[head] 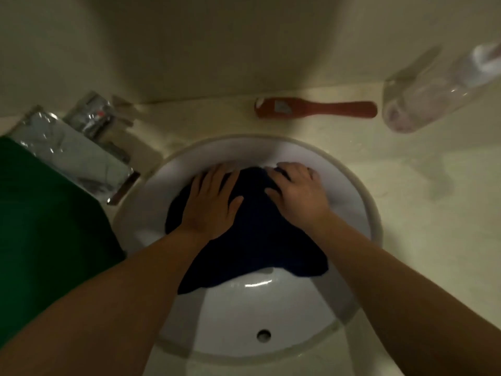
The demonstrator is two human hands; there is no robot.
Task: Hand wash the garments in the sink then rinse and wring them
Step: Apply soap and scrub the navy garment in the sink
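Here — two hands (211, 206) (298, 194), one garment (260, 240).

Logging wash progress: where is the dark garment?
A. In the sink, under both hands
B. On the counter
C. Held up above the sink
A: the garment lies in the sink, with the left hand and right hand resting on top of it.

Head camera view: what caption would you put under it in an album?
Left hand and right hand press a dark garment down in the white sink.
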